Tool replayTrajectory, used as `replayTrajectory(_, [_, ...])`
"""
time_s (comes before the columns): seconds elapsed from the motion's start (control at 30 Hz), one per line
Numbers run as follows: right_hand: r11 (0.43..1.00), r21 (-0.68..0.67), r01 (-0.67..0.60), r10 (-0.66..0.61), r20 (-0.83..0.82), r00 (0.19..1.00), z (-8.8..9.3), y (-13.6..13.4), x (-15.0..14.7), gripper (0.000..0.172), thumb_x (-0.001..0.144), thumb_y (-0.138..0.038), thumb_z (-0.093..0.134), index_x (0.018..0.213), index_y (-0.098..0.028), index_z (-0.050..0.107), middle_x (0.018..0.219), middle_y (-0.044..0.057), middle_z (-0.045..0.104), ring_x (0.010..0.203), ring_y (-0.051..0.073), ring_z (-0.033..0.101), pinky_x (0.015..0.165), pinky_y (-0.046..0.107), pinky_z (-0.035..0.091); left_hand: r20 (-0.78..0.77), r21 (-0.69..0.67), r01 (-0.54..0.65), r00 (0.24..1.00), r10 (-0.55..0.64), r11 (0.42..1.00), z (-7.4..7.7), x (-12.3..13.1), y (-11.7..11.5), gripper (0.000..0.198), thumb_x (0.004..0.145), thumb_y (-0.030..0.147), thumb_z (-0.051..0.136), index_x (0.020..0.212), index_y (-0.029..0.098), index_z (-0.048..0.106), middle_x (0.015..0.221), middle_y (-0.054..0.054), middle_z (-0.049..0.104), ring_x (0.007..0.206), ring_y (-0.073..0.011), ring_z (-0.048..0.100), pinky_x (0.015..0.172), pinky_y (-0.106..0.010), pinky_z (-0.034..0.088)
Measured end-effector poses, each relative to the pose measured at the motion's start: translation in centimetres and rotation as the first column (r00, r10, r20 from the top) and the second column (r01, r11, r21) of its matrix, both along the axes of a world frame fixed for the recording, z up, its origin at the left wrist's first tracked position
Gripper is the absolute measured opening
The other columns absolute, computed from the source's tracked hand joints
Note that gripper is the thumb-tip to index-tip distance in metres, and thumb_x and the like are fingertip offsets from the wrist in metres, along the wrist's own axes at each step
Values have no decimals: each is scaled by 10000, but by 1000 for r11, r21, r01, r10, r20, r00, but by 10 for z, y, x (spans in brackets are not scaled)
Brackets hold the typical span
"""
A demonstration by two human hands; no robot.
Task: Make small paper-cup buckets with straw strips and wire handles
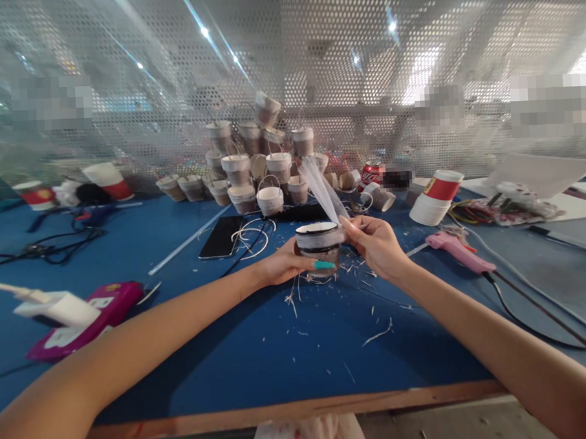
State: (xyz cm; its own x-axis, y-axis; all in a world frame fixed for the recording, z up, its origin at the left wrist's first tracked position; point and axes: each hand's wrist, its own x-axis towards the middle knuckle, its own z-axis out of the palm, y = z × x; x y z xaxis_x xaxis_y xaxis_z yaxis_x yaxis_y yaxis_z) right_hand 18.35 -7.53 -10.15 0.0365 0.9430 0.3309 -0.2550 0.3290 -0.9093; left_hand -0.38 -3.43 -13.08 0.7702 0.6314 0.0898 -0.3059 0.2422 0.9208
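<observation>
My left hand [286, 264] is closed around a small paper cup [318, 245] wrapped in pale string, held just above the blue table [260, 350]. My right hand [377, 243] pinches a bundle of thin white strands [321, 187] that fans up and to the left from the cup's rim. Loose white string scraps [325, 289] lie on the table under both hands.
A heap of small string-wrapped cups with handles [259, 166] stands behind. A phone [222, 237], a pink glue gun [457, 248] with cable, stacked red and white paper cups [435, 198], a soda can [370, 174], a pink power strip [83, 316] and cables surround the hands. Perforated metal screen at the back.
</observation>
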Motion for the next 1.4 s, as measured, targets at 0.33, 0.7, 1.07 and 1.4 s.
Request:
replayTrajectory(0.33, [995, 53, 83, -85, 45, 995, -2, 2, -2, 380, 599, -386, 793, 554, -185, 474, 670, -12, 591, 532, 63, 510, 533, 239, 469, 13, -6, 81, 997, -81, 997, -1, -1, 0, 606, 573, 79, 782, 1144, 148, 592, 1066, -114, 685, 983, -231, 644, 873, -354, 500])
replayTrajectory(0.7, [996, 14, 91, -91, 7, 996, -2, -4, -9, 416, 592, -356, 797, 544, -195, 416, 602, -55, 412, 556, 64, 444, 543, 233, 435, 4, 11, 170, 985, -171, 985, -2, -3, 5, 573, 583, 141, 782, 1127, 136, 601, 1070, -133, 678, 1064, -283, 609, 948, -414, 450])
replayTrajectory(1.07, [966, -200, 164, -170, -15, 985, -8, -8, -16, 501, 474, -375, 853, 709, -214, 441, 595, -72, 464, 501, 76, 466, 417, 203, 396, -37, -16, 243, 969, -243, 970, -8, -5, 9, 596, 530, 149, 790, 1101, 142, 619, 1073, -119, 676, 1062, -277, 599, 909, -379, 457])
replayTrajectory(1.4, [901, -193, -388, 407, 74, 910, 3, -16, -13, 497, 695, -439, 724, 1120, -190, 660, 810, 28, 681, 551, 78, 527, 414, 171, 364, -48, -89, 349, 934, -354, 933, -10, -9, 15, 430, 502, 160, 735, 928, 126, 686, 900, -85, 724, 952, -268, 638, 875, -368, 459])
